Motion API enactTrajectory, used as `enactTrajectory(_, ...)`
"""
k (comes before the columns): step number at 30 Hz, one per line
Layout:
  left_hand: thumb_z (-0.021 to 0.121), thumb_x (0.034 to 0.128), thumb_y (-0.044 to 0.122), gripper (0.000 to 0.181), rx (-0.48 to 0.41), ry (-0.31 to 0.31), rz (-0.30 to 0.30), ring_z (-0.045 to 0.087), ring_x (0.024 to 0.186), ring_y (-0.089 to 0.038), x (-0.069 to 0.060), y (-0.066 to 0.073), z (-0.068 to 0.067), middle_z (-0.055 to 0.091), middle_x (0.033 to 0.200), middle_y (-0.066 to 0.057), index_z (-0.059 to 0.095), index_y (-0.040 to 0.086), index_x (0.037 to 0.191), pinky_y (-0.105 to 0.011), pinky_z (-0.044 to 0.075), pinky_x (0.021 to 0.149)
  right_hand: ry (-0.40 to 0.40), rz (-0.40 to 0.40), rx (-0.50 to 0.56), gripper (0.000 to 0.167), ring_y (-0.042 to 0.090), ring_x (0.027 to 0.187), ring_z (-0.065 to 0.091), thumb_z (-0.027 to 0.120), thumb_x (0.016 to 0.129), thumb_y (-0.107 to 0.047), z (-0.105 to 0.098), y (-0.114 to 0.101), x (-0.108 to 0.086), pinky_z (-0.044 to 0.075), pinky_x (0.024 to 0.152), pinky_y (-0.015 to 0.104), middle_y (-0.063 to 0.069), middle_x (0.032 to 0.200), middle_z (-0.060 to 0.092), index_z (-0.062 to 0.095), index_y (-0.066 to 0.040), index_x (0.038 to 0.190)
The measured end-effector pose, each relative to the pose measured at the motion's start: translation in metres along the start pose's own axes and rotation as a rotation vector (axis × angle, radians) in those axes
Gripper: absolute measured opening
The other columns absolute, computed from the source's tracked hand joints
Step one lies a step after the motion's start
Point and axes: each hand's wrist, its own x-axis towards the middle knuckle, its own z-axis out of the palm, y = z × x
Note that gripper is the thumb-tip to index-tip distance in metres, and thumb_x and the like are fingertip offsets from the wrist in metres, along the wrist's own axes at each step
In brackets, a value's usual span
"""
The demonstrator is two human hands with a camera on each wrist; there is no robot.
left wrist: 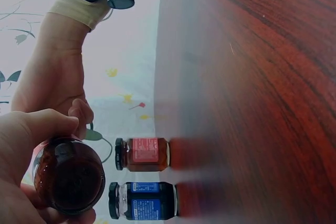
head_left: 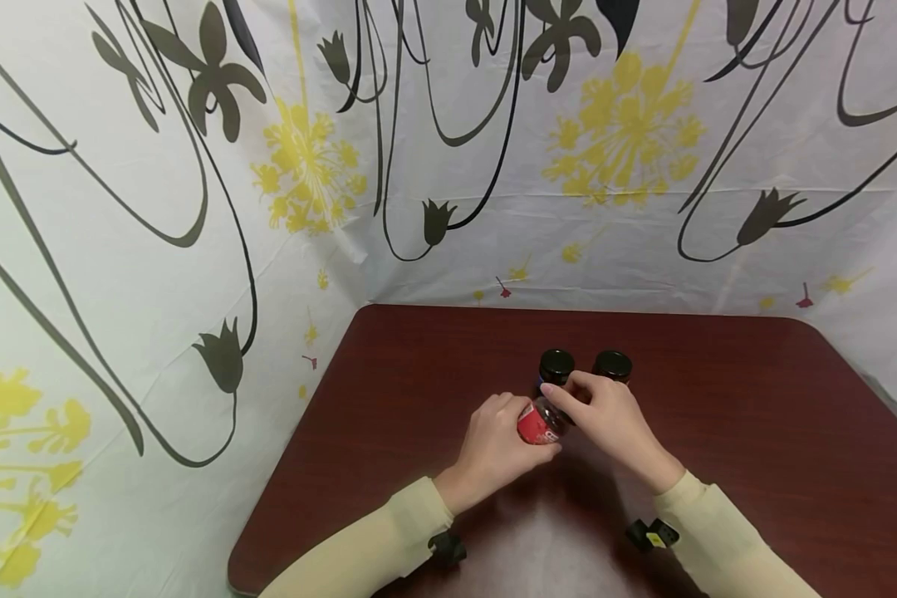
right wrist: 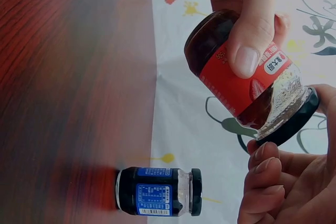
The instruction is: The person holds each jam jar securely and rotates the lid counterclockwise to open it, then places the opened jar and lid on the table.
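Currently held: red-label glass jar, raised off the table, tilted, black lid end toward the right hand; dark brown contents, streaky clear glass below the lid.
Left hand: grips the jar body, fingers and thumb wrapped round it, thumb lying over the red label.
Right hand: pinches the black lid at its rim, thumb on one side, curled fingers on the other. Lid sits on the jar; can't tell if loosened.
Blue-label jar: upright on table, black lid on, dark contents, just behind the hands.
Second red-label jar: upright beside the blue one, to its right in head view, small gap between; black lid on; partly hidden by right hand in head view.
Table: dark reddish-brown wood grain, glossy, rounded corners.
Backdrop: white sheet, grey tulips and stems, yellow flower bursts.
Sleeves: pale yellow, dark wrist camera on each arm.
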Motion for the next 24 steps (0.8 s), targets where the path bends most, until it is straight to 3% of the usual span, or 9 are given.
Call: enactTrajectory(24, 0.089, 0.0703, 0.047, 0.049, 0.017, -0.018, -0.063, 0.05, 0.082, -0.004, -0.0026, 0.0004, 0.0, 0.059, 0.089, 0.009, 0.068, 0.016, 0.102, -0.014, 0.044, 0.065, 0.001, -0.026, -0.014, 0.043, 0.014, 0.052, 0.045, 0.059, 0.092, -0.066, 0.0052, 0.001, -0.0014, 0.036, 0.049, 0.03, -0.005, 0.058, 0.047, 0.059, -0.025, 0.08)
